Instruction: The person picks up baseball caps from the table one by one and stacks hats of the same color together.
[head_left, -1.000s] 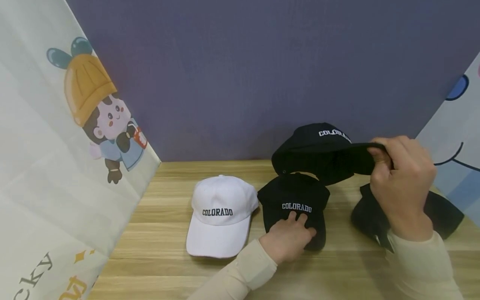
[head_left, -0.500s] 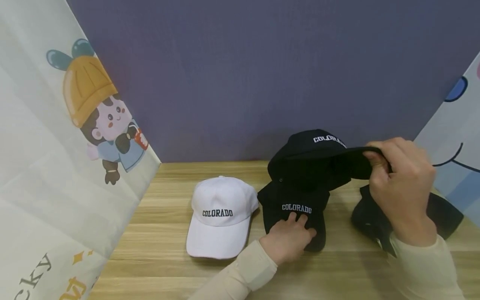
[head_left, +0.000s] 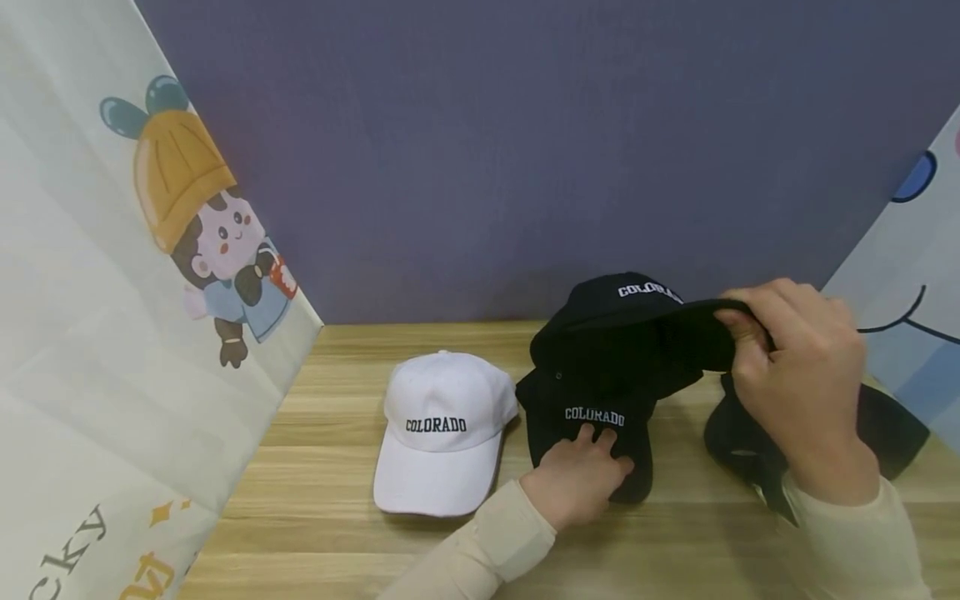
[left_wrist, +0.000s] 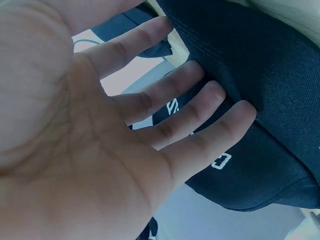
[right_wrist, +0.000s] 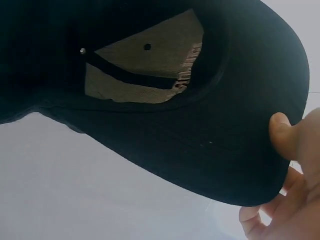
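Note:
My right hand (head_left: 802,367) pinches the brim of a black baseball cap (head_left: 596,312) lettered in white, thumb beneath the brim and fingers over it. The cap is tilted, its crown toward the left and its dark inside showing. It overlaps the crown of a second black baseball cap (head_left: 641,462), which lies on the table with COLORADO across its front. My left hand (head_left: 573,482) rests on that lower cap's brim, fingers spread toward the lettering. In the right wrist view, the thumb (right_wrist: 282,135) presses the brim's underside, and the held cap's (right_wrist: 215,155) lining is visible.
A white COLORADO baseball cap (head_left: 442,433) sits left of the black ones on the wooden table (head_left: 315,517). Another dark cap (head_left: 892,425) lies at the right, partly behind my right forearm. A grey-blue wall (head_left: 465,167) stands at the back, with printed panels at both sides.
My right hand has brought the held black cap down and slightly left, so it now covers the lower cap's crown. The left hand has stayed on the lower brim.

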